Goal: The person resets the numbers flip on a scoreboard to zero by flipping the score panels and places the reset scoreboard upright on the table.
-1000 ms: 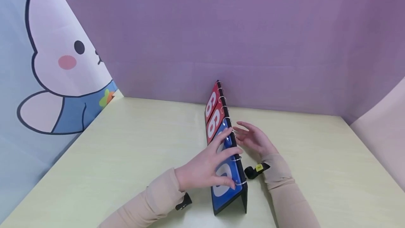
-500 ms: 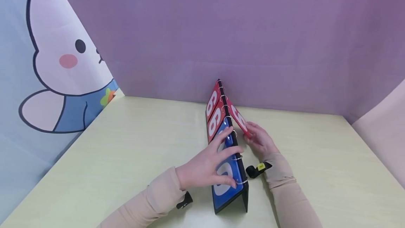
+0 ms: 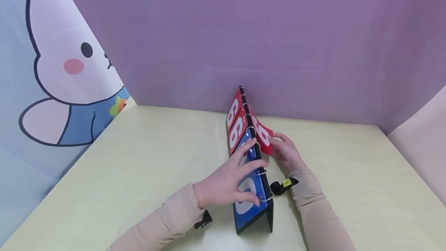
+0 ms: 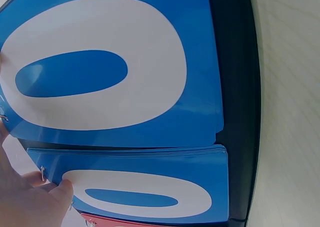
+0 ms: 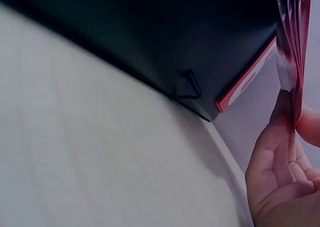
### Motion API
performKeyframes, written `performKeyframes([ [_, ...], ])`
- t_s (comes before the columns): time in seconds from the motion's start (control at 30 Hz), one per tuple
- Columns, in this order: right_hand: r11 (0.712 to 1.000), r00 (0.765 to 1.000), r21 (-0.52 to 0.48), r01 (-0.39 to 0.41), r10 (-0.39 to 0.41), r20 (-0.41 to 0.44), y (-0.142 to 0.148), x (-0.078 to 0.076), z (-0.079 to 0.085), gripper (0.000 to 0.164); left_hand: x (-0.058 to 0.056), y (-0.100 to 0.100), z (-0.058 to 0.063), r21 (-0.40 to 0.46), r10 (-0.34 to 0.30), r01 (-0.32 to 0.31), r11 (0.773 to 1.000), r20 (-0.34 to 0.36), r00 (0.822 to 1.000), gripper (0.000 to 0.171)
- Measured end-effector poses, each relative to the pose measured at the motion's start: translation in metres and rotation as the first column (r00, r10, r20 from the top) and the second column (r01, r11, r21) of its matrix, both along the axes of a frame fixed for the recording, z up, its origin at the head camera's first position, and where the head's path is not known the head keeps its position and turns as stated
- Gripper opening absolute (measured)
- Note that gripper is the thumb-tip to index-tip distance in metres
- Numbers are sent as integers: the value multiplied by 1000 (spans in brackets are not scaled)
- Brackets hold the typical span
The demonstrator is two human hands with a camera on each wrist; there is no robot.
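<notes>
A black tent-shaped flip scoreboard (image 3: 270,220) stands on the table, with cards on rings along its top edge. Its left face carries blue cards (image 3: 253,193) at the near end and red cards (image 3: 235,133) beyond. Large white zeros fill the blue cards in the left wrist view. My left hand (image 3: 228,183) rests on the blue face, fingers spread, with fingertips at the ringed edge. On the far side, my right hand (image 3: 286,152) pinches several red cards (image 3: 264,136), lifted away from the board. The right wrist view shows these cards (image 5: 295,42) edge-on between thumb and fingers.
The pale table (image 3: 167,146) extends on both sides of the scoreboard. Behind it hangs a purple cloth (image 3: 223,42), and a cartoon-printed cloth (image 3: 52,69) is at the left. A small black hook-shaped piece (image 5: 192,84) shows on the board's dark panel.
My right hand went from beside the board with nothing in it to pinching red cards lifted on the right side; more of them now fan out. The left hand stays in place.
</notes>
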State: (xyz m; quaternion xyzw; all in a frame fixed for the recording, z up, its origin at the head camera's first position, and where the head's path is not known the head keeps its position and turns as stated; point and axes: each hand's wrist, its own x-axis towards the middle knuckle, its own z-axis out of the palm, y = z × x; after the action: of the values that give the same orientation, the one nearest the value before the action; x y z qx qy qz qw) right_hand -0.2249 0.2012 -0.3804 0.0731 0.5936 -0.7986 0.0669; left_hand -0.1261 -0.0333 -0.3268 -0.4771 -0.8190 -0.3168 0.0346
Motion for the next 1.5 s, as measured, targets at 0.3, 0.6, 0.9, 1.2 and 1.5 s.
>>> performKeyframes([
  [0.3, 993, 1000, 121, 0, 4, -28, 0, -1, -2, 12, 1, -1, 0, -9, 11, -11, 1000, 28, 1000, 77],
  [0.6, 993, 999, 115, 35, -31, -37, 0, -2, -2, 8, 0, -1, -2, 18, -1, 1, 1000, 7, 1000, 79],
  [0.9, 998, 999, -51, 45, -45, 3, 0, -4, 1, 8, 1, -3, -2, 27, 1, -1, 1000, 6, 1000, 80],
  [1.2, 993, 991, -96, 65, -75, -111, 18, 10, 37, 47, 1, -1, -4, 38, -9, 8, 999, 43, 999, 79],
  [1.5, 984, 924, -127, 126, -163, -347, 12, 21, 81, 63, 1, 0, -2, 16, -2, 1, 1000, 56, 998, 78],
])
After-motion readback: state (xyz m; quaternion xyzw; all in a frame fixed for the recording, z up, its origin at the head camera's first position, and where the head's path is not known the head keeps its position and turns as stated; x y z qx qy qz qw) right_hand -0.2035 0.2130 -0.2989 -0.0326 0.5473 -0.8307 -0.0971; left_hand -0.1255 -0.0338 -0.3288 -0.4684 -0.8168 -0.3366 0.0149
